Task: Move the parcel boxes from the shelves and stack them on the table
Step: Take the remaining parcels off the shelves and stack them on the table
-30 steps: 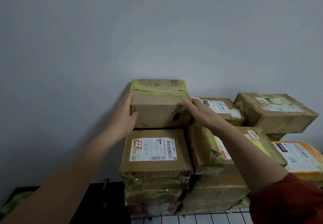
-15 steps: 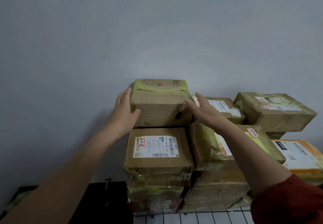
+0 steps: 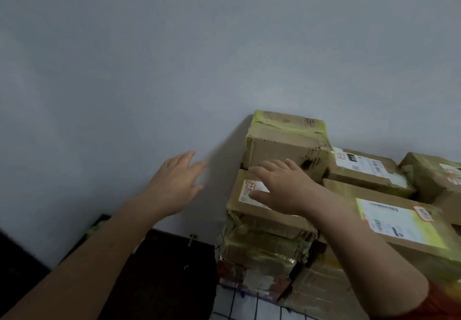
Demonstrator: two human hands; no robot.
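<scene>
Our left hand (image 3: 178, 182) hovers with fingers spread, left of the yellow-taped parcel box (image 3: 287, 142) topping the stack (image 3: 262, 252), while our right hand (image 3: 282, 187), equally loose and empty, splays just below that box, over the labelled box (image 3: 245, 196) beneath.

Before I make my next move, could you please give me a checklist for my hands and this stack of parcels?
1. Left hand free: ok, open in the air, touching no parcel.
2. Right hand holds nothing: ok, fingers spread over the labelled box.
3. Top box seated: ok, it rests flat above the labelled box.
4. Right hand touching the labelled box: cannot tell.
5. Lower parcels sound: not ok, the taped box beneath looks crumpled.
</scene>
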